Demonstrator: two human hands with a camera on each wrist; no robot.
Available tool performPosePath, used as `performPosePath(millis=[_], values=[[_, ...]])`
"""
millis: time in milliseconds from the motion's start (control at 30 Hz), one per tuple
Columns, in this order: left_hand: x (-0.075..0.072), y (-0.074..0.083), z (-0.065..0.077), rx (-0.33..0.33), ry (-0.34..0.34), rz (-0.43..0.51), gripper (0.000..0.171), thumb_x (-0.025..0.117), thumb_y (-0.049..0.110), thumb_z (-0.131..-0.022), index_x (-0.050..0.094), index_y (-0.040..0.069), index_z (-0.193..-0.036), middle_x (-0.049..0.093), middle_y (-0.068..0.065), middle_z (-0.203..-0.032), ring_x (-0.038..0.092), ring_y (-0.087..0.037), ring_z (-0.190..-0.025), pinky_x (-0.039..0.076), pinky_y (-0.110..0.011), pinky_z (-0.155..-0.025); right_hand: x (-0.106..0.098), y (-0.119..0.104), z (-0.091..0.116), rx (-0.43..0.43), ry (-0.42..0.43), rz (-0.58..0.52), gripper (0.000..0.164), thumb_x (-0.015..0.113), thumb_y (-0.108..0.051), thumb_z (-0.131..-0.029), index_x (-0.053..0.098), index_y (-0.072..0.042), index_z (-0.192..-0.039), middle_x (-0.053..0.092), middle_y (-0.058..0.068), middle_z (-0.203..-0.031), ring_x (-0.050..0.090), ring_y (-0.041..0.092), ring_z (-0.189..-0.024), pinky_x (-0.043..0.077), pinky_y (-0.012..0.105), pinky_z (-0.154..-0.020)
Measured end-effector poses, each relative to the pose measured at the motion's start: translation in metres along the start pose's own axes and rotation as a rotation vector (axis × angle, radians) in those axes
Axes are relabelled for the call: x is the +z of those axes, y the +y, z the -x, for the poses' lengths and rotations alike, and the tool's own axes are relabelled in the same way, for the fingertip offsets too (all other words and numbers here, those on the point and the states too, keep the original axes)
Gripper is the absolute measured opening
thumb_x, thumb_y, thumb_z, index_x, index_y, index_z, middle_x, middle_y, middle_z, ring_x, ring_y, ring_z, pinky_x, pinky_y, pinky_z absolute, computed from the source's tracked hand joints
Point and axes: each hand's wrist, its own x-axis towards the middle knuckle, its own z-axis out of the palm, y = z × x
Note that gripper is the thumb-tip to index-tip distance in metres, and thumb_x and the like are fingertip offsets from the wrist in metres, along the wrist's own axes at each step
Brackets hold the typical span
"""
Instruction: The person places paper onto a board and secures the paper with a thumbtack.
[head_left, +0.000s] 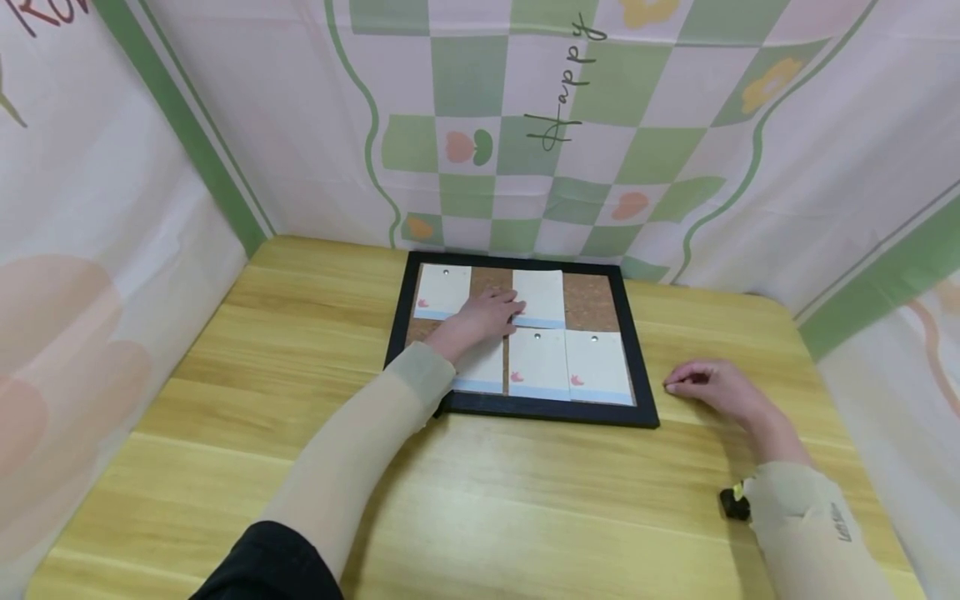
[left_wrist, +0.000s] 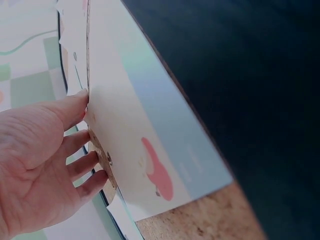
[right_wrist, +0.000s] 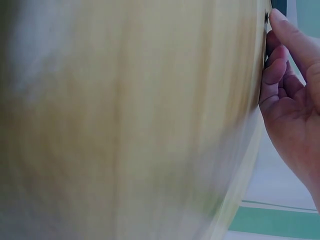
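Observation:
A black-framed cork board point(head_left: 540, 409) lies on the wooden table, with several white cards bearing a blue bottom stripe and a pink motif. My left hand point(head_left: 483, 318) reaches over it, fingers loosely extended, touching the left edge of the upper middle card point(head_left: 542, 296); no pin head shows on that card. Part of a lower card point(head_left: 480, 371) is hidden beneath this hand. Silver pin heads show on the upper left card point(head_left: 442, 293) and the two lower right cards. Right of the board, my right hand point(head_left: 712, 385) pinches a small dark pin-like piece point(head_left: 666, 386) at the tabletop.
Wooden tabletop point(head_left: 570, 500) stretches in front of the board and to both sides. A patterned cloth point(head_left: 480, 83) hangs right behind the board's back edge. Bare cork point(head_left: 591, 302) shows at the board's upper right. A small black device point(head_left: 734, 504) sits at the right wrist.

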Motion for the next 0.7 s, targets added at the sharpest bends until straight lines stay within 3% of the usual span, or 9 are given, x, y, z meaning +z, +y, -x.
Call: performPosePath(millis=[367, 700], values=[[-0.0007, 0.001, 0.002, 0.007, -0.006, 0.014, 0.055, 0.041, 0.034, -0.108, 0.024, 0.024, -0.159, 0.014, -0.002, -0.17, 0.013, -0.027, -0.157, 0.017, -0.046, -0.127, -0.0013, 0.0061, 0.0008, 0.107, -0.018, -0.028, 0.034, 0.065, -0.037, -0.097, 0.072, -0.007, -0.11, 0.07, 0.014, -0.118, 0.051, -0.018, -0.093, 0.039, 0.009, -0.086], [0.0031, -0.0006, -0.0002, -0.015, -0.013, 0.036, 0.055, 0.04, 0.035, -0.108, 0.022, 0.026, -0.16, 0.012, 0.001, -0.17, 0.012, -0.026, -0.157, 0.019, -0.05, -0.126, -0.0022, 0.0065, 0.0002, 0.143, -0.018, -0.086, 0.039, 0.059, -0.039, -0.1, 0.068, -0.003, -0.113, 0.068, 0.013, -0.126, 0.048, -0.021, -0.095, 0.037, 0.003, -0.084]])
